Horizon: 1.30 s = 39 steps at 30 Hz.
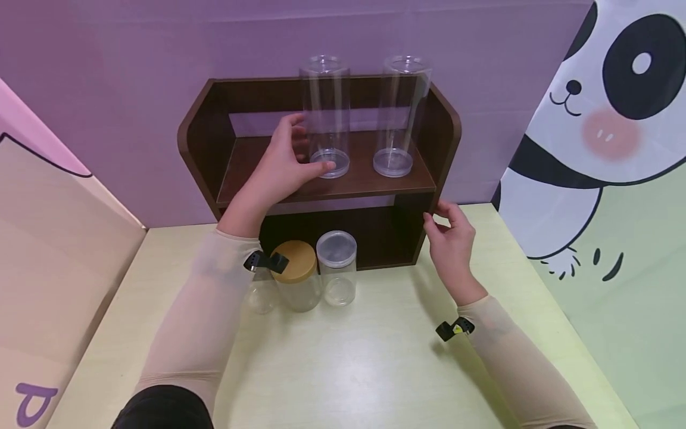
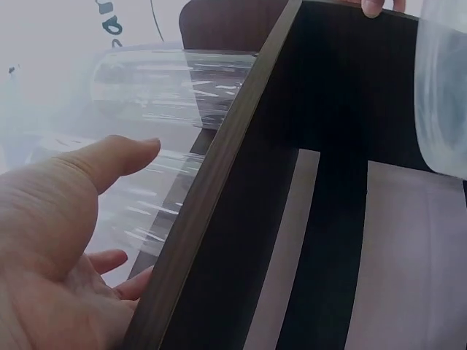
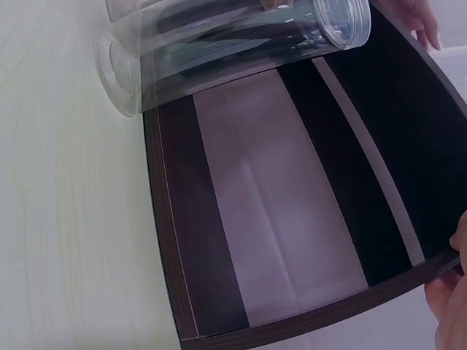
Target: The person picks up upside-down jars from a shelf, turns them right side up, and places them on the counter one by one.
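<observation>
Left hand point(image 1: 284, 170): fingers loosely spread beside the left tall clear jar point(image 1: 325, 113), thumb touching its base; whether it truly grips, I cannot tell
Right hand point(image 1: 450, 238): fingertips on the right front edge of the brown shelf point(image 1: 214, 137), fingers lightly curled
Tall jars: left one upright on the upper board; second clear jar point(image 1: 399, 113) just beside it, apart
Counter point(image 1: 375, 357): wooden-lid jar point(image 1: 296, 280) and clear-lid jar point(image 1: 336, 265) side by side before the lower opening
</observation>
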{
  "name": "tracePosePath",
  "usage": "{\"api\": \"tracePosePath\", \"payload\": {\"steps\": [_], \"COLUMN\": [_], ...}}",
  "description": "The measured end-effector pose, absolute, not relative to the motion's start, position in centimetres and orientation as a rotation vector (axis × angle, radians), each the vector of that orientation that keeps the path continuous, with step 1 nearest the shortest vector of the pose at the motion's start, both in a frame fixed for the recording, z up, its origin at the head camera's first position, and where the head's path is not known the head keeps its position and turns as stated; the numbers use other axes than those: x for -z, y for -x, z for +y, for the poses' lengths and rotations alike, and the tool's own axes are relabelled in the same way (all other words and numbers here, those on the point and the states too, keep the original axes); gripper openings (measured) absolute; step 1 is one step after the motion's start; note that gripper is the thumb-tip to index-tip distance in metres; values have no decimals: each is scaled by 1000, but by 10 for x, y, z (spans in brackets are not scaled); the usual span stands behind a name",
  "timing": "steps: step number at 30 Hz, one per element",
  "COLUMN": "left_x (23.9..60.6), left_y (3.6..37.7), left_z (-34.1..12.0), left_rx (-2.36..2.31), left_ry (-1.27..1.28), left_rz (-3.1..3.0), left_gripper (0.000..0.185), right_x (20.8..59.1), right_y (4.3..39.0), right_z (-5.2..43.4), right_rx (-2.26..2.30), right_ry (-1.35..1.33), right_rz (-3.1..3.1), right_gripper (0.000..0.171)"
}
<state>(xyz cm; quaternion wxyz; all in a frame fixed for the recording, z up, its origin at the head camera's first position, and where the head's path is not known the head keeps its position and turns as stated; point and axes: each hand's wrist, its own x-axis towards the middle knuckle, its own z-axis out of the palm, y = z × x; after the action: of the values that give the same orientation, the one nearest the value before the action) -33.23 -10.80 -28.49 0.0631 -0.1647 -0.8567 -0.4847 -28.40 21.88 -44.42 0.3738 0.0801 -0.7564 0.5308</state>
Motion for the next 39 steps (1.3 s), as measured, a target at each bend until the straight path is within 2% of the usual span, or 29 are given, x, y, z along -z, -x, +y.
{"api": "tracePosePath", "payload": {"steps": [10,17,21,28,39], "left_x": [283,286,288,291,300], "left_y": [344,347,342,319,261], "left_z": [-99,-95,-96,-104,-123], "left_rx": [1536,1530,1523,1542,1546], "left_ry": [451,445,461,555,709], "left_rz": [-2620,-2608,-2587,-2513,-2466], "left_gripper": [105,85,80,79,78], "right_x": [445,444,444,443,446], "right_y": [284,283,282,282,283], "right_z": [220,220,220,219,220], "right_rx": [-1346,-1337,-1338,-1327,-1348], "right_ry": [-207,-206,-206,-213,-225], "right_rz": [-1956,-1968,-1971,-1977,-1962], "right_gripper": [23,24,24,24,24]}}
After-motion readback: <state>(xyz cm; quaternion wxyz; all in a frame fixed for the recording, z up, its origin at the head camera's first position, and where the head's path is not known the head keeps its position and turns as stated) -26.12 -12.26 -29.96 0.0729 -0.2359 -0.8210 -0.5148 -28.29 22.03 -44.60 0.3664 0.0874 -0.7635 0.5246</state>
